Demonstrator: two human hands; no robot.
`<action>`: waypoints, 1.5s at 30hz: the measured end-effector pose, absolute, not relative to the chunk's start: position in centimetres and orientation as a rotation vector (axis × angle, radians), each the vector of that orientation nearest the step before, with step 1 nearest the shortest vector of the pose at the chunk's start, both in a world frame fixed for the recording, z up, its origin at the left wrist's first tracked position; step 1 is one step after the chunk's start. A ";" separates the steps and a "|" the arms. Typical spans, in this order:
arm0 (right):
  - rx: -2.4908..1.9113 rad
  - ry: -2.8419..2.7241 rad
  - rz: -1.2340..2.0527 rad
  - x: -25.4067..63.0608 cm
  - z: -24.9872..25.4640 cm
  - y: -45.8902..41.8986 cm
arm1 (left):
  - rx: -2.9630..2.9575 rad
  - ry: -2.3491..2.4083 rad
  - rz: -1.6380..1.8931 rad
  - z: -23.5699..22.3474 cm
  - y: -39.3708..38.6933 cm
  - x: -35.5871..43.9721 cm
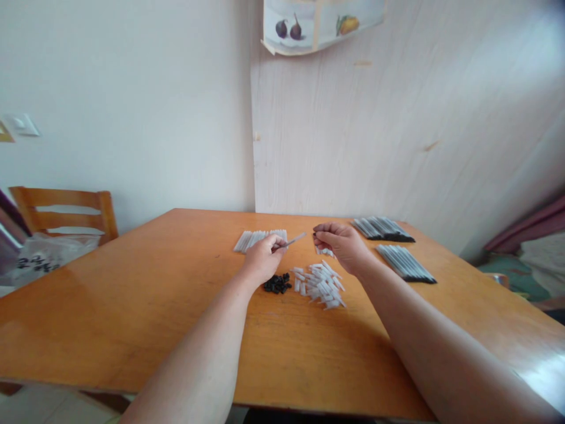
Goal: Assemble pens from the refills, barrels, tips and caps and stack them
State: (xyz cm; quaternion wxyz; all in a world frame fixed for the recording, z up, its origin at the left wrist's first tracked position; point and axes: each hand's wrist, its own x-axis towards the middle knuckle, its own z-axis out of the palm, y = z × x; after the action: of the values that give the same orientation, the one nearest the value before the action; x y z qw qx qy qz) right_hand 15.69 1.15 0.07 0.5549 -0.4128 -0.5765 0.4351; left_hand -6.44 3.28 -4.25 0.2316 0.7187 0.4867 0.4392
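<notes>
My left hand is closed on a thin translucent tube that points right toward the other hand. Between the fingertips of my right hand is a small black cap, apart from the tube. A row of clear tubes lies behind my left hand. Just below that hand sits a pile of small black caps. Between my forearms lies a heap of short white tapered pieces, and a few more white pieces lie partly hidden behind my right hand.
Two rows of black-ended tubes lie on the right of the wooden table: a back row and a nearer row. A wooden chair with a plastic bag stands at left. The wall rises behind the table.
</notes>
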 end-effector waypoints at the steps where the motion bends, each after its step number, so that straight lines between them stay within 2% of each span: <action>1: -0.972 -1.364 1.027 15.6 0.0 1.2 | 1.988 1.336 1.204 -4.3 3.2 -6.4; 40: -1.068 -1.522 0.875 14.7 0.2 0.7 | 2.012 1.317 1.166 -4.0 2.7 -6.1; 45: -1.031 -1.493 0.932 14.6 0.5 0.3 | 2.007 1.318 1.169 -4.1 2.7 -6.1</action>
State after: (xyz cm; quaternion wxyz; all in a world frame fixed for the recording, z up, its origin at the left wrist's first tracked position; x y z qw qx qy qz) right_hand 14.55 0.32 0.54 0.5236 -0.4306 -0.6237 0.3892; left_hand -6.12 2.73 -4.09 0.2336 0.7307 0.4800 0.4256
